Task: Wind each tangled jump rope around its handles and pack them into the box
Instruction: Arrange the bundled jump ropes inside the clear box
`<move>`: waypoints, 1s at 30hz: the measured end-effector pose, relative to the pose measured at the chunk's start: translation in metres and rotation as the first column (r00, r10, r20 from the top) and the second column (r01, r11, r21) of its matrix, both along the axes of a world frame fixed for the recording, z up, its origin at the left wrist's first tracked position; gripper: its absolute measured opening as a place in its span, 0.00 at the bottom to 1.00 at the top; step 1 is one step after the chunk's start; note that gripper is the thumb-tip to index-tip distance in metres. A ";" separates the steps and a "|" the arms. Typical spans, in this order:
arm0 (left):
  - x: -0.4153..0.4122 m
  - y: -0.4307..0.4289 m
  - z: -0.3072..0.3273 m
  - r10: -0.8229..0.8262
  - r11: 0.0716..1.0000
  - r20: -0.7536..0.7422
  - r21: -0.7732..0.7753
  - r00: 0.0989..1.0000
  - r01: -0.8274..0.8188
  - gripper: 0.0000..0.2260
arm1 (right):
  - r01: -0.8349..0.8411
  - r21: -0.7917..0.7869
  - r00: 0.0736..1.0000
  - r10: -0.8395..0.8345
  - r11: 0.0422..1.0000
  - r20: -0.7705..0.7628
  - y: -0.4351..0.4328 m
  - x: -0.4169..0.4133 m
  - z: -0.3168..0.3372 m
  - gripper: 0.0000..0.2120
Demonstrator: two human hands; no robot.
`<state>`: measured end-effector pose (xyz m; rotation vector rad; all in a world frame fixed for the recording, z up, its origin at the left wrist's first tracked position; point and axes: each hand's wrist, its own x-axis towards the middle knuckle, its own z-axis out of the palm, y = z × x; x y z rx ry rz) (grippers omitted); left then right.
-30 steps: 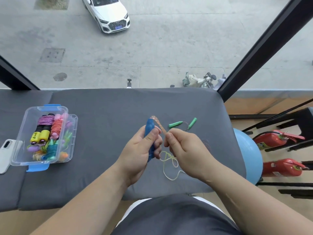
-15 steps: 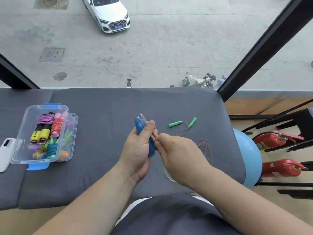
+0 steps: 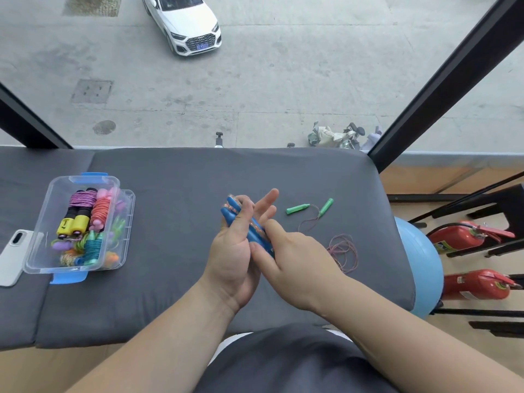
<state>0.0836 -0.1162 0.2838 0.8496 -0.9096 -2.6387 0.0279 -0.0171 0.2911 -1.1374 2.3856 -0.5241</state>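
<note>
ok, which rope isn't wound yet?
The green-handled rope on the mat: its cord trails loose. The blue-handled rope in the left hand and those in the box are wrapped.

You have an open stretch of the surface (image 3: 175, 236) between your left hand (image 3: 231, 251) and the clear box (image 3: 38, 222). Right of your right hand (image 3: 297, 259), the green-handled jump rope (image 3: 297, 209) and its loose cord coil (image 3: 343, 251) lie in the way.

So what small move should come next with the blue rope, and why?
Probably carry the blue handles left to the box: their cord looks fully wound, no loose length hangs below, the left hand grips them and the right hand pinches their lower end.
</note>
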 end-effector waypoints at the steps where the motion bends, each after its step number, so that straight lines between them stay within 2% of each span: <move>1: 0.001 -0.001 0.000 -0.023 0.999 -0.007 0.027 1.000 0.023 0.06 | -0.011 0.012 1.000 0.011 1.000 0.027 0.000 -0.002 0.000 0.13; 5: 0.001 -0.008 -0.009 -0.168 0.985 0.018 0.039 0.986 0.167 0.07 | -0.001 0.114 1.000 -0.003 0.994 0.030 0.001 -0.006 -0.004 0.11; 8: 0.001 -0.020 -0.021 -0.184 0.965 0.163 -0.159 0.969 0.210 0.04 | 0.015 0.214 1.000 -0.010 0.977 -0.022 0.007 -0.010 -0.009 0.10; 10: 0.004 -0.025 -0.026 -0.140 0.912 0.264 -0.341 0.954 0.228 0.05 | 0.005 0.272 0.999 0.007 0.962 -0.044 0.010 -0.014 -0.012 0.11; 13: 0.010 -0.027 -0.036 -0.114 0.787 0.340 -0.543 0.933 0.294 0.11 | -0.065 0.336 0.994 0.090 0.940 -0.060 0.013 -0.019 -0.017 0.11; 15: 0.014 -0.030 -0.040 -0.145 0.678 0.358 -0.643 0.922 0.356 0.08 | -0.112 0.369 0.989 0.141 0.923 -0.053 0.015 -0.023 -0.018 0.12; 18: 0.015 -0.038 -0.039 -0.223 0.377 0.442 -0.783 0.869 0.495 0.04 | -0.148 0.384 0.980 0.188 0.911 -0.068 0.019 -0.029 -0.016 0.11; 21: 0.013 -0.040 -0.030 -0.352 0.183 0.530 -0.769 0.771 0.613 0.06 | -0.163 0.387 0.971 0.216 0.907 -0.097 0.019 -0.032 -0.012 0.10; 24: 0.011 -0.039 -0.020 -0.409 -0.023 0.620 -0.741 0.670 0.671 0.09 | -0.139 0.377 0.962 0.216 0.916 -0.168 0.018 -0.035 -0.007 0.09; 28: 0.011 -0.033 -0.012 -0.469 -0.164 0.705 -0.662 0.533 0.732 0.16 | -0.146 0.396 0.935 0.257 0.907 -0.244 0.016 -0.039 -0.001 0.10; 30: 0.011 -0.032 -0.017 -0.442 -0.150 0.686 -0.692 0.578 0.706 0.14 | -0.142 0.392 0.932 0.256 0.909 -0.256 0.016 -0.038 -0.002 0.11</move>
